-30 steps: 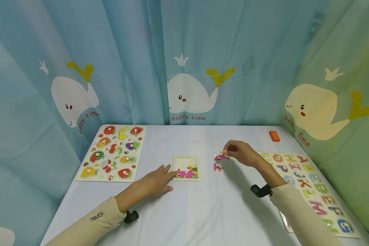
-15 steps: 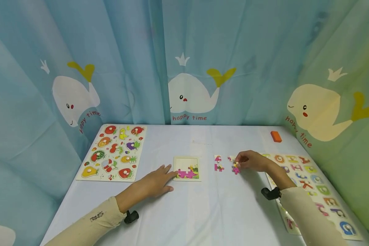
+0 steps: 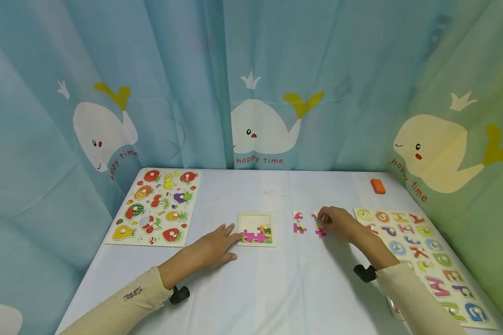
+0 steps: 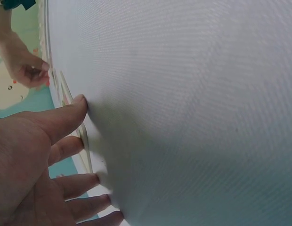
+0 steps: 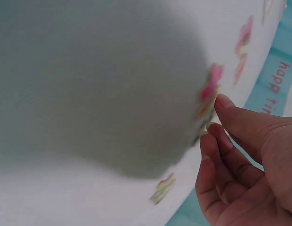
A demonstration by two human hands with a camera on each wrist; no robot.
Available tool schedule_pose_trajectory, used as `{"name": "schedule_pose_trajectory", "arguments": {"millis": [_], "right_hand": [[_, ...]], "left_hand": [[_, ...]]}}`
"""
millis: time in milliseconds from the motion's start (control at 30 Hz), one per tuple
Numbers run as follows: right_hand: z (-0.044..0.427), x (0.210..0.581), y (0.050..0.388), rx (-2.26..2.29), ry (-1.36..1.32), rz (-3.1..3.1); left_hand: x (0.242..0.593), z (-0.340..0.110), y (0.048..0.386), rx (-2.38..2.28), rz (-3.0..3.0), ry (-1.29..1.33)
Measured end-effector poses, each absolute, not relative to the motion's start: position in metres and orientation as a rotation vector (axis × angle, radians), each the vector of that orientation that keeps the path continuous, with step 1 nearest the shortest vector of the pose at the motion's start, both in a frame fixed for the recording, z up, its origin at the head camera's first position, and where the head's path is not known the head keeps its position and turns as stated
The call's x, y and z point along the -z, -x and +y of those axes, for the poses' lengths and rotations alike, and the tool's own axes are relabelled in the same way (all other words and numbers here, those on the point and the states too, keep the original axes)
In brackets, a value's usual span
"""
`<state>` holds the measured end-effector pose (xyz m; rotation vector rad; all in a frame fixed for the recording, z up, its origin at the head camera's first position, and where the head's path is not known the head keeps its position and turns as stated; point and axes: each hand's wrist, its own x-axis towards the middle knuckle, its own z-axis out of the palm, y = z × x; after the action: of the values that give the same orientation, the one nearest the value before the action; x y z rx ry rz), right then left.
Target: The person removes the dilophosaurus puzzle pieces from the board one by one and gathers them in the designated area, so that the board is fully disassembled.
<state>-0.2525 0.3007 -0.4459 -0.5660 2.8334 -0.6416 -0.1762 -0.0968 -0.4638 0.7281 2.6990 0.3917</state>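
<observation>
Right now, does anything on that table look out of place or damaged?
Nothing looks spilled or damaged. The orange block is perhaps odd: it sits alone near the far right corner of the table, a plain shape unlike the puzzle pieces. Those outside the partly filled frame seem ordinary mid-puzzle.

I see a white-covered table (image 3: 255, 293) on my feed. A fruit puzzle (image 3: 161, 211) lies left, a jigsaw tray (image 3: 251, 220) and jigsaw pieces (image 3: 298, 228) near centre, an alphabet puzzle (image 3: 438, 271) lower right, an orange block (image 3: 378, 186) higher.
</observation>
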Motion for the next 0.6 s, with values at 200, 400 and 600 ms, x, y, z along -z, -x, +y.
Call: {"name": "schedule_pose_trajectory", "arguments": {"millis": [200, 400, 600], "right_hand": [[0.269, 0.434, 0.249, 0.646, 0.643, 2.830], [0.221, 0.439, 0.240, 0.687, 0.807, 2.828], [0.181, 0.455, 0.233, 0.669, 0.837, 2.794]], "left_hand": [[0.463, -0.096, 0.177, -0.388, 2.701, -0.740], [0.464, -0.096, 0.177, -0.388, 2.700, -0.743], [0.464, -0.096, 0.179, -0.369, 2.697, -0.729]]}}
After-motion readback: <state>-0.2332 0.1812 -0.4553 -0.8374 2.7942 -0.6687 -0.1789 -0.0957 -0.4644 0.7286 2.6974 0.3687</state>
